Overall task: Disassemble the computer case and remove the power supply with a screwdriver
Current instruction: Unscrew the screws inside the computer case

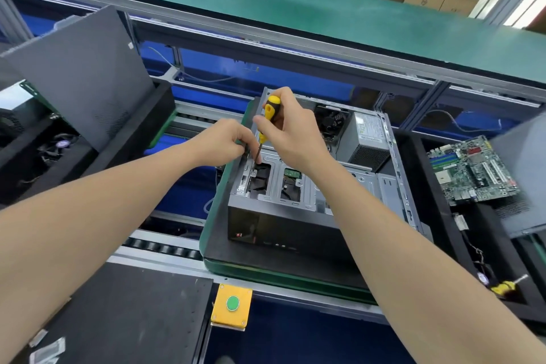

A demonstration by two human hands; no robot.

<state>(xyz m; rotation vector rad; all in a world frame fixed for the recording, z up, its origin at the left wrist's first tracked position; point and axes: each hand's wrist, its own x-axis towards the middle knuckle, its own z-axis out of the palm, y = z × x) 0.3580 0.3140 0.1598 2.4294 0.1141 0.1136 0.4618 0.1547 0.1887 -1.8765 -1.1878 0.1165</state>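
An open computer case (298,224) lies on a green-edged pallet (212,216), its side panel off and the metal drive cage facing up. The grey power supply (366,139) sits in the case's far right corner. My right hand (292,133) grips a yellow and black screwdriver (270,111), held nearly upright, its tip down at the left rail of the drive cage. My left hand (224,145) rests at the case's left edge, fingers pinched around the screwdriver's shaft near the tip.
A loose motherboard (472,171) lies in a black tray at right, with a second yellow screwdriver (506,285) nearer me. A grey side panel (82,74) leans at left over another case. A yellow box with a green button (232,303) sits at the conveyor's front.
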